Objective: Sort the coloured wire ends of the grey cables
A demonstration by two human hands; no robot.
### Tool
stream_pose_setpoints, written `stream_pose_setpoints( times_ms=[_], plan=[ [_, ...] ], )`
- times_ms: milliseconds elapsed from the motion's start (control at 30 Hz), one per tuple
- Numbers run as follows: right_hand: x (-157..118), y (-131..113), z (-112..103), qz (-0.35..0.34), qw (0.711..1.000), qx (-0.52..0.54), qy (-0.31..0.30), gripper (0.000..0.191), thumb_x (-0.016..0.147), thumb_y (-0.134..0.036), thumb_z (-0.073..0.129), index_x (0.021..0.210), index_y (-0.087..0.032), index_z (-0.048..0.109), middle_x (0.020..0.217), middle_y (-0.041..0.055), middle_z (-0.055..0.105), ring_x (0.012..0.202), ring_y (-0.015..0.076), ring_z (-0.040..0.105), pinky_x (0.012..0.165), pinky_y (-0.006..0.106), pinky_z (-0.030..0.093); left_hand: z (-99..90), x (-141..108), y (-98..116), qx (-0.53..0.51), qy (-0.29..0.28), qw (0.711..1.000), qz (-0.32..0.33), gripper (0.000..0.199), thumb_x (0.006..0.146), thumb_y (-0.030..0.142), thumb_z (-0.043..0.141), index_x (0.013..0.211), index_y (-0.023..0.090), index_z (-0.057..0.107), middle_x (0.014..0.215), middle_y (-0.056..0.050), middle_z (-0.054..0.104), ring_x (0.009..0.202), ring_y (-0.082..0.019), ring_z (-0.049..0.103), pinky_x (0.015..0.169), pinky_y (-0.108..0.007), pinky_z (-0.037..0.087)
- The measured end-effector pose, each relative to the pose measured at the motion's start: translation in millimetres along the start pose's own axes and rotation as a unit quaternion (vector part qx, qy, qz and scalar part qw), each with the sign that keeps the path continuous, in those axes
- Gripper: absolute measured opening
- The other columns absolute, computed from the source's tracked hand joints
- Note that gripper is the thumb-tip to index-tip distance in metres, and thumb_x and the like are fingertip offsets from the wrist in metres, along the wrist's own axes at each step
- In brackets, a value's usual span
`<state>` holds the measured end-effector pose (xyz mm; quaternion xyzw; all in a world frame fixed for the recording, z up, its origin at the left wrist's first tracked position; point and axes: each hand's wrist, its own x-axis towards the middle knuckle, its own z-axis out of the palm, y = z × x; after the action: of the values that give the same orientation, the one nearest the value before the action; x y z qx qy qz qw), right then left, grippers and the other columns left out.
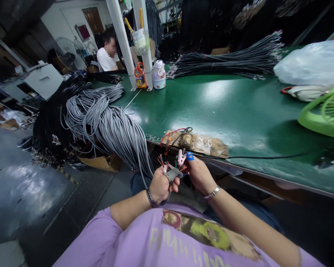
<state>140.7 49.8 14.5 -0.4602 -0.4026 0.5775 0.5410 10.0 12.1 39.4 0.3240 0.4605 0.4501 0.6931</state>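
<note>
My left hand (161, 184) is closed around the end of a grey cable (143, 171), and thin coloured wires (161, 161) fan out above the fist. A grey wrap (173, 173) covers the tip of its thumb. Close beside it, my right hand (199, 173) is closed in a pinch, with a blue cover on the thumb. A small pale pink clip (180, 158) shows at that thumb and appears to be in its grip. Fingers hide where the clip meets the wires. Just beyond lies a worn wooden block (208, 145) with red and black leads on it.
A thick bundle of grey cables (105, 115) hangs over the left table edge. On the green table (211, 100) stand a lilac cup (159, 74), a post with scissors (139, 70), black cables (219, 63), a plastic bag (311, 61) and a green fan (327, 111). A person sits far back.
</note>
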Motion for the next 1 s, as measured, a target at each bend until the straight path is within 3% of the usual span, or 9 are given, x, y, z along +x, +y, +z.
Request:
stream_pose_setpoints(
  times_ms=[133, 267, 367, 600, 800, 1000],
  plan=[
    [3.4, 2.2, -0.9, -0.015, 0.999, 0.016, 0.026, 0.043, 0.074, -0.063, 0.064, 0.064, -0.021, 0.062, 0.059, 0.0013, 0.055, 0.054, 0.0138, 0.043, 0.050, 0.028, 0.034, 1.4, 1.0, 0.5, 0.003, 0.004, 1.000, -0.004, 0.047, 0.059, 0.055, 0.074, 0.071, 0.017, 0.048, 0.048, 0.004, 0.055, 0.031, -0.006, 0.045, 0.029, -0.016, 0.023],
    [8.0, 1.5, 0.9, 0.105, 0.981, 0.152, -0.058, 0.045, 0.072, -0.065, 0.065, 0.072, -0.020, 0.065, 0.065, 0.0024, 0.061, 0.057, 0.0148, 0.050, 0.052, 0.027, 0.041, 1.9, 2.7, -1.4, 0.002, -0.007, 1.000, -0.011, 0.047, 0.059, 0.054, 0.074, 0.074, 0.017, 0.050, 0.048, 0.005, 0.055, 0.030, -0.006, 0.046, 0.029, -0.016, 0.022],
    [12.0, 0.5, 2.2, 0.171, 0.955, 0.231, -0.074, 0.041, 0.069, -0.059, 0.071, 0.079, -0.019, 0.067, 0.072, 0.0035, 0.067, 0.062, 0.0153, 0.056, 0.058, 0.028, 0.047, 1.4, 4.3, -4.2, 0.000, -0.008, 1.000, -0.007, 0.045, 0.061, 0.053, 0.073, 0.074, 0.017, 0.050, 0.048, 0.005, 0.055, 0.030, -0.006, 0.045, 0.029, -0.016, 0.023],
    [14.1, 2.4, 2.7, 0.169, 0.949, 0.256, -0.075, 0.036, 0.072, -0.055, 0.071, 0.077, -0.020, 0.066, 0.071, 0.0025, 0.067, 0.057, 0.0150, 0.055, 0.058, 0.028, 0.048, -0.3, 4.5, -7.5, 0.018, 0.000, 1.000, -0.006, 0.045, 0.062, 0.054, 0.073, 0.073, 0.017, 0.049, 0.048, 0.005, 0.054, 0.030, -0.006, 0.046, 0.029, -0.016, 0.021],
    [9.0, -1.3, -1.7, 0.203, 0.934, 0.268, -0.119, 0.047, 0.077, -0.066, 0.059, 0.081, -0.019, 0.066, 0.076, 0.0030, 0.066, 0.059, 0.0125, 0.056, 0.055, 0.024, 0.047, -4.3, -1.0, -9.6, 0.019, -0.001, 1.000, 0.007, 0.046, 0.062, 0.054, 0.073, 0.072, 0.017, 0.047, 0.049, 0.004, 0.056, 0.030, -0.007, 0.046, 0.029, -0.016, 0.022],
    [8.3, -7.1, -3.3, 0.206, 0.940, 0.247, -0.113, 0.031, 0.076, -0.049, 0.070, 0.083, -0.019, 0.068, 0.081, 0.0026, 0.068, 0.065, 0.0120, 0.059, 0.060, 0.024, 0.049, -3.5, -4.4, -12.4, 0.010, 0.017, 0.999, 0.035, 0.053, 0.060, 0.063, 0.072, 0.073, 0.017, 0.048, 0.050, 0.005, 0.056, 0.030, -0.007, 0.047, 0.029, -0.016, 0.024]
  ],
)
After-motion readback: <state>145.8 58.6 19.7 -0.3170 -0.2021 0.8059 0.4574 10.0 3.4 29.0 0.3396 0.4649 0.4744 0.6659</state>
